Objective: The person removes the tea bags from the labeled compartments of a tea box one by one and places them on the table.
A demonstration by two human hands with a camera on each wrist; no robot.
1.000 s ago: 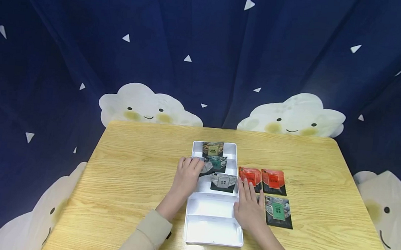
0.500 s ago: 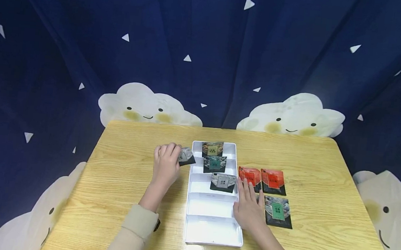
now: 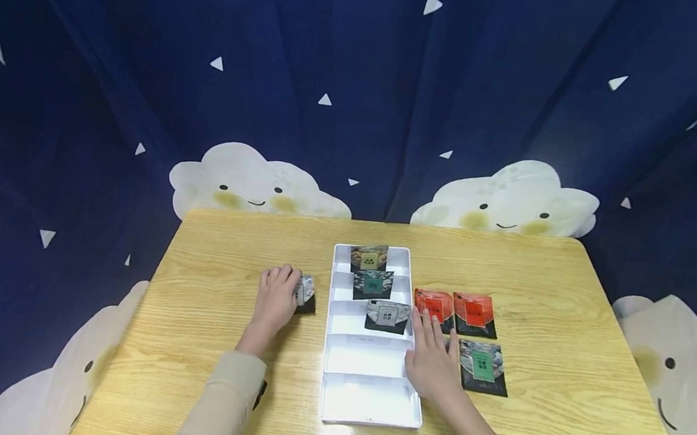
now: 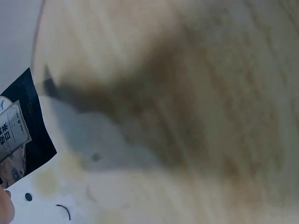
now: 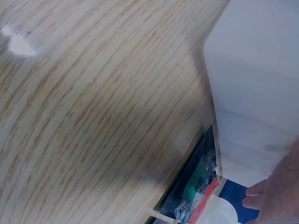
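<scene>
My left hand pinches a grey-and-black sachet, left of the white compartment tray. In the left wrist view this sachet, with a pale label, hangs above the table beside a fingertip. My right hand lies with its fingers extended along the tray's right side, touching a red sachet and partly covering another green-labelled one behind it. Standing in the tray's rear compartments are a gold-labelled sachet, a green-labelled sachet and a grey-labelled sachet.
Right of the tray lie a second red sachet and a green-labelled sachet. The wooden table meets a dark blue curtain with cloud pictures at its far edge.
My left hand has lifted the grey-and-black sachet out of the tray, carried it left, then lowered it towards the table. My right hand has stayed put.
</scene>
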